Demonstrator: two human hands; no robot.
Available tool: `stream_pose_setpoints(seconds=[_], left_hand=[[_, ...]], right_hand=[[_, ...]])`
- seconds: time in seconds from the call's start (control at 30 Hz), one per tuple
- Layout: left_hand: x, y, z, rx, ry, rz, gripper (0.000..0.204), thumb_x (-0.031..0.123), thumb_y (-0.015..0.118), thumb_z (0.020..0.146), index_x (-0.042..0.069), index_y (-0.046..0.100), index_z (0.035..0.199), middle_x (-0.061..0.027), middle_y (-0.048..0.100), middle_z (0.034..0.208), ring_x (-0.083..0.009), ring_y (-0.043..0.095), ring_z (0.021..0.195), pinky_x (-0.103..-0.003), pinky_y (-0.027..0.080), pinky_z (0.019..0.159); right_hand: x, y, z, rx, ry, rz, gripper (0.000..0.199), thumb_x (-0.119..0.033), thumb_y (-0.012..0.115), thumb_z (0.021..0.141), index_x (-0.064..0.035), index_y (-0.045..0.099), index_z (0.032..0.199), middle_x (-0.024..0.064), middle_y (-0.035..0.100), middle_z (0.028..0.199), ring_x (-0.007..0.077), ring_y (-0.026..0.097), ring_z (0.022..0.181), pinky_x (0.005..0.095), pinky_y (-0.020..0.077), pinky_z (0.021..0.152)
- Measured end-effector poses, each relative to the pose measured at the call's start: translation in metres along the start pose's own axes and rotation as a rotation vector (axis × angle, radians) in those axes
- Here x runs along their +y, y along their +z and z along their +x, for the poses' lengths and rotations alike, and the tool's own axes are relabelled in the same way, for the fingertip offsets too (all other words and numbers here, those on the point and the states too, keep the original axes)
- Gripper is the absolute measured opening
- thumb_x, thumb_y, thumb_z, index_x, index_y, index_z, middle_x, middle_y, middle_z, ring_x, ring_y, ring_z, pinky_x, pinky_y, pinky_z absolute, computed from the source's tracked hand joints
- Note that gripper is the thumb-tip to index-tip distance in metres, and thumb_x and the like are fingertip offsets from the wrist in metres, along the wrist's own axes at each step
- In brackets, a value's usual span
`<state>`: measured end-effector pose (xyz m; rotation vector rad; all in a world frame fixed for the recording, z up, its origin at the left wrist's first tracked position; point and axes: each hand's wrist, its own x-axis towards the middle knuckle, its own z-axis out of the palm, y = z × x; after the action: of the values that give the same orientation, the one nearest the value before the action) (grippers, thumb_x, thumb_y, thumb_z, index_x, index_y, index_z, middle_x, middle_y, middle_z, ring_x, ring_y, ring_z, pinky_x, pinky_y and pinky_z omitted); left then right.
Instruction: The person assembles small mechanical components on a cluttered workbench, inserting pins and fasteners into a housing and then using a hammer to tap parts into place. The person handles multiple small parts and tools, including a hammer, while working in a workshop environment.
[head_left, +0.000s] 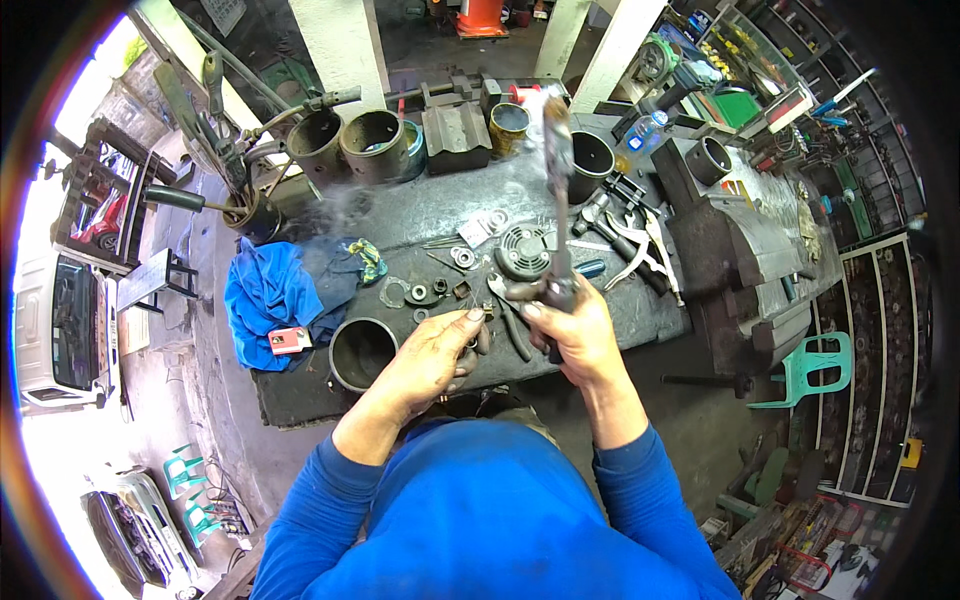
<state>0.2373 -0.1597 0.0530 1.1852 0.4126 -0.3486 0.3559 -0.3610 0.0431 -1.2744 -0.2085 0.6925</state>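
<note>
My left hand point(432, 352) pinches a small brass-coloured piece point(489, 312) between thumb and finger, above the near edge of the bench. Wrapped round a dark handle, my right hand point(578, 328) holds upright what looks like a soldering iron point(560, 200), with a thin shaft and a thick brownish head. Pale smoke drifts around that head. Beneath and between the hands lie pliers point(513, 318). Just beyond them rests a round, slotted grey metal cover point(523, 252). Washers and small rings point(419, 293) are scattered left of the pliers.
A blue cloth point(265, 300) with a small red box point(290, 341) and a metal cylinder point(363, 355) occupy the bench's left. More cylinders point(374, 146) and a tool holder point(255, 215) line the back. Hammers and locking pliers point(650, 250) lie right. A green chair point(815, 370) stands beyond.
</note>
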Motion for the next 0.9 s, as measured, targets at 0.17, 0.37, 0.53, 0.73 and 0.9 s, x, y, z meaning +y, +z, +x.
stream_pose_setpoints(seconds=[0.17,0.37,0.53,0.73,0.9], left_hand=[[-0.002,0.008,0.000,-0.027,-0.033,0.010,0.040,0.043,0.056,0.115,0.008,0.066,0.097,0.0058,0.044,0.067,-0.0056,0.038,0.056,-0.027,0.029,0.050],[-0.011,0.015,0.010,0.074,0.036,0.031,0.036,0.042,0.061,0.113,0.008,0.073,0.105,0.0079,0.046,0.067,-0.0043,0.037,0.055,-0.027,0.028,0.051],[0.004,0.016,0.039,0.368,0.160,0.297,0.040,0.039,0.062,0.113,0.003,0.073,0.097,0.0037,0.053,0.068,-0.0066,0.045,0.059,-0.030,0.035,0.054],[0.109,0.012,0.127,0.836,0.685,1.193,0.037,0.035,0.062,0.108,0.001,0.076,0.104,-0.0257,0.076,0.095,-0.0438,0.076,0.092,-0.052,0.059,0.083],[0.195,0.020,0.252,0.778,0.365,1.619,0.037,0.034,0.060,0.104,0.004,0.081,0.110,-0.0242,0.079,0.102,-0.0428,0.077,0.102,-0.052,0.061,0.092]], right_hand=[[0.003,0.032,0.019,0.126,-0.082,-0.061,0.035,-0.006,0.089,0.088,-0.0021,0.066,0.114,0.0009,0.067,0.086,0.0085,0.060,0.065,0.0265,0.0512,0.059],[0.008,0.018,0.025,0.195,-0.073,-0.133,0.034,-0.002,0.088,0.086,-0.0009,0.065,0.112,0.0023,0.070,0.089,0.0099,0.065,0.073,0.0283,0.0534,0.063],[0.007,-0.016,0.045,0.389,-0.193,-0.060,0.028,-0.003,0.083,0.089,-0.0013,0.066,0.112,0.0017,0.071,0.092,0.0100,0.064,0.078,0.0276,0.0534,0.069],[-0.011,-0.111,0.029,0.601,-0.286,-0.246,0.028,-0.007,0.084,0.093,0.0015,0.067,0.113,-0.0018,0.065,0.084,0.0059,0.053,0.066,0.0249,0.0445,0.058],[-0.007,-0.160,-0.031,0.614,-0.276,-0.437,0.020,-0.008,0.080,0.096,0.0008,0.065,0.105,-0.0022,0.058,0.074,0.0060,0.050,0.061,0.0263,0.0398,0.054]])
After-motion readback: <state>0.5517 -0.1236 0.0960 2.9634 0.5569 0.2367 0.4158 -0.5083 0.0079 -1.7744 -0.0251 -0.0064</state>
